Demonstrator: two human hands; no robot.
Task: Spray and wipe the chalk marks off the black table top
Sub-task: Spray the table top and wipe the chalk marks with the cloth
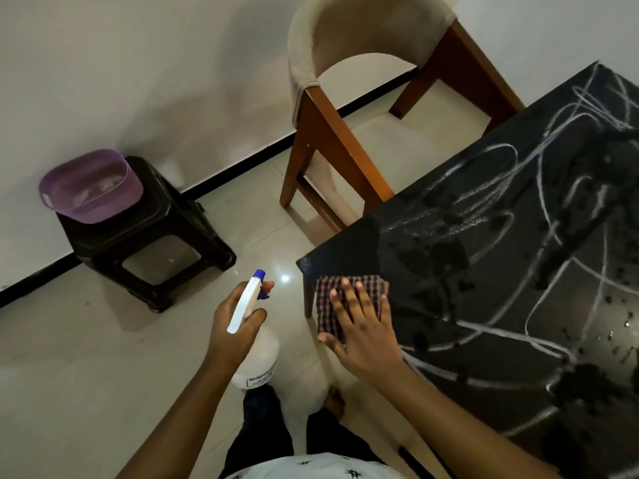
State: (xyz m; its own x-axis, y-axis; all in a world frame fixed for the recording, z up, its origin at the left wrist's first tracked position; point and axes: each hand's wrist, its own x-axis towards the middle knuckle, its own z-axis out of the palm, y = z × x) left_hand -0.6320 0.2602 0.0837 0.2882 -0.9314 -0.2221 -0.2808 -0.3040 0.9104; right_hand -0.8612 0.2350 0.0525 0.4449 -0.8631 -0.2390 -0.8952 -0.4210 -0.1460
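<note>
Wiping, seemingly just begun: right hand fingers straight, pressing folded maroon-checked cloth onto wet black desk corner. White chalk scribbles beyond and right of fingers. Left hand curled round white blue-nozzled plastic spray bottle, off desk. Next: probably firm sweeps across marks.

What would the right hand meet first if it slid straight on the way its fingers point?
The right hand, flat on the checked cloth, would run off the edge of the black table top first. Beyond it, the wooden chair leg looks nearest, though depth is unclear.
</note>
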